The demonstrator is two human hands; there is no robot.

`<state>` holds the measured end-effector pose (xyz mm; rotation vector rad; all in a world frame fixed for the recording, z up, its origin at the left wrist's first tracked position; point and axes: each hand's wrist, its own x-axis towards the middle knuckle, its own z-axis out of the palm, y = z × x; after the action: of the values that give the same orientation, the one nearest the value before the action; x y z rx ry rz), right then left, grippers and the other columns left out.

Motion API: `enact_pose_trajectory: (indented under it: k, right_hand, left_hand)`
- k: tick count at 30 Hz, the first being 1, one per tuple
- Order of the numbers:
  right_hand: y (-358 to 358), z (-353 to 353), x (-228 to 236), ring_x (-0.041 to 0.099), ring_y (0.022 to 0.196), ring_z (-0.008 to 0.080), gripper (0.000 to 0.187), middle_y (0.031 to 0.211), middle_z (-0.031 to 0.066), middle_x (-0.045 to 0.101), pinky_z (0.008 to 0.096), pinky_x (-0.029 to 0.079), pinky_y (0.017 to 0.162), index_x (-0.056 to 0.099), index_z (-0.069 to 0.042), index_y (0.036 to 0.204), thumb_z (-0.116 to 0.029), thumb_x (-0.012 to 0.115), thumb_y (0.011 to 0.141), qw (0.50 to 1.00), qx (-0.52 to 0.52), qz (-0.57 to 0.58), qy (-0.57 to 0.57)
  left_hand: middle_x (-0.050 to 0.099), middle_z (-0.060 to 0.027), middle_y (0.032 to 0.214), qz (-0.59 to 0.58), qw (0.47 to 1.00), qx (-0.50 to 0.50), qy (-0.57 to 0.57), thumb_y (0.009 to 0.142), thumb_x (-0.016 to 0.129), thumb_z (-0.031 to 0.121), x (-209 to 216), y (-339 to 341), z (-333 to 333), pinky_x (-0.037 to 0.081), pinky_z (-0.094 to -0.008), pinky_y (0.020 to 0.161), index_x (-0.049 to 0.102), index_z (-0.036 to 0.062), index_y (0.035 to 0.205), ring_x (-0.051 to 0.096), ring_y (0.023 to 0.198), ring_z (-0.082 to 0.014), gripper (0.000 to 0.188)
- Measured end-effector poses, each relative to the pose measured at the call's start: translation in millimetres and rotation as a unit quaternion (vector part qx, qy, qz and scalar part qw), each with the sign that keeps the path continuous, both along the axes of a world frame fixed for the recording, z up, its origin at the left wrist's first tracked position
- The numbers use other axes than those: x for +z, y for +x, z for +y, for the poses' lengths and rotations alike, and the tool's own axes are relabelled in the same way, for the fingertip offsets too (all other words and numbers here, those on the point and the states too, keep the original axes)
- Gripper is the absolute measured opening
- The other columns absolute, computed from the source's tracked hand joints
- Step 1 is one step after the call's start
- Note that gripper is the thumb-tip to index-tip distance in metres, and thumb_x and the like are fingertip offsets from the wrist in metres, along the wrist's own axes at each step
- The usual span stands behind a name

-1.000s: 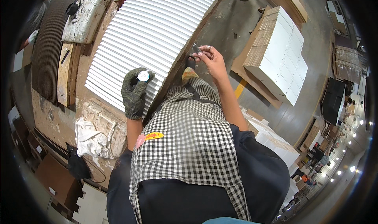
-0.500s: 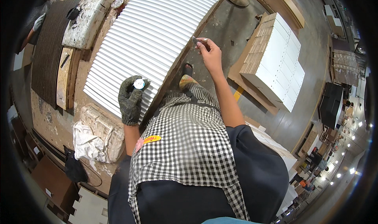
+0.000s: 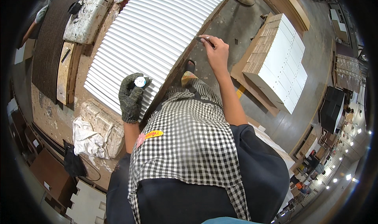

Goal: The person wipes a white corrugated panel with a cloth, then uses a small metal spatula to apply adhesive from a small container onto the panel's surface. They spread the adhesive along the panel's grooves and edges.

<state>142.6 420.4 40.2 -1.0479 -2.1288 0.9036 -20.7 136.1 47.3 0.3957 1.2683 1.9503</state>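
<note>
Long white strips [image 3: 153,35] lie side by side in a row across the workbench. In a dark knitted glove, my left hand [image 3: 130,100] grips a small round container [image 3: 139,82] with white in its top and a blue side, held over the near end of the strips. My bare right hand [image 3: 219,57] pinches a small, thin dark tool [image 3: 212,44], whose exact kind I cannot make out. Its tip is at the right-hand ends of the strips, beside the bench edge. White smears show on the right fingertips.
Dark brown strips [image 3: 47,55], a paint-spattered block [image 3: 87,15] and a wooden block [image 3: 66,74] sit on the left. A white rag [image 3: 87,139] drapes over another block. Stacked white panels [image 3: 279,62] stand right on the floor. Another person's arm [image 3: 29,31] shows far left.
My right hand has shifted slightly right, and its fingers have turned so the tool points toward the strip ends. The left hand still holds the container in nearly the same place.
</note>
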Motion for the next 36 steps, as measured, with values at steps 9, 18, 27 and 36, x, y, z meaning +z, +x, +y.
enact_pose_trajectory:
  k: [9, 18, 27, 36]
  right_hand:
    - [0, 1, -13, 0.065, 0.071, 0.0147, 0.014, 0.082, 0.0088, 0.073, 0.0278, 0.051, 0.068, 0.077, -0.005, 0.098, -0.008, 0.071, 0.087, 0.990, -0.024, 0.056, -0.128]
    - [1, 0, -12, 0.065, 0.073, 0.0149, 0.014, 0.084, 0.0108, 0.073, 0.0286, 0.051, 0.070, 0.077, -0.005, 0.100, -0.007, 0.070, 0.088, 0.994, -0.034, 0.052, -0.090]
    - [4, -1, -12, 0.065, 0.070, 0.0162, 0.014, 0.079, 0.0113, 0.072, 0.0297, 0.050, 0.067, 0.078, -0.006, 0.098, -0.006, 0.069, 0.087, 0.992, -0.064, 0.058, -0.095]
    - [-2, -3, -11, 0.064, 0.069, 0.0144, 0.015, 0.079, 0.0110, 0.072, 0.0292, 0.051, 0.067, 0.077, -0.005, 0.099, -0.007, 0.070, 0.086, 0.988, -0.042, 0.058, -0.135]
  left_hand:
    - [0.065, -0.0168, 0.122, -0.016, 1.000, 0.001, 0.006, 0.089, 0.074, 0.011, -1, 0, 0, 0.055, -0.0498, 0.099, 0.059, -0.0012, 0.125, 0.065, 0.113, -0.0312, 0.041]
    - [0.065, -0.0165, 0.123, -0.023, 1.000, -0.004, 0.012, 0.089, 0.074, 0.011, -1, -1, 0, 0.054, -0.0513, 0.099, 0.059, -0.0004, 0.125, 0.065, 0.113, -0.0316, 0.041]
    - [0.065, -0.0167, 0.123, -0.009, 1.000, -0.006, 0.003, 0.088, 0.074, 0.011, 1, -2, 0, 0.055, -0.0517, 0.099, 0.059, 0.0000, 0.125, 0.065, 0.113, -0.0316, 0.041]
    - [0.064, -0.0169, 0.123, -0.026, 1.000, -0.006, 0.014, 0.088, 0.074, 0.010, 1, -1, 0, 0.054, -0.0511, 0.100, 0.059, -0.0002, 0.125, 0.065, 0.112, -0.0318, 0.042]
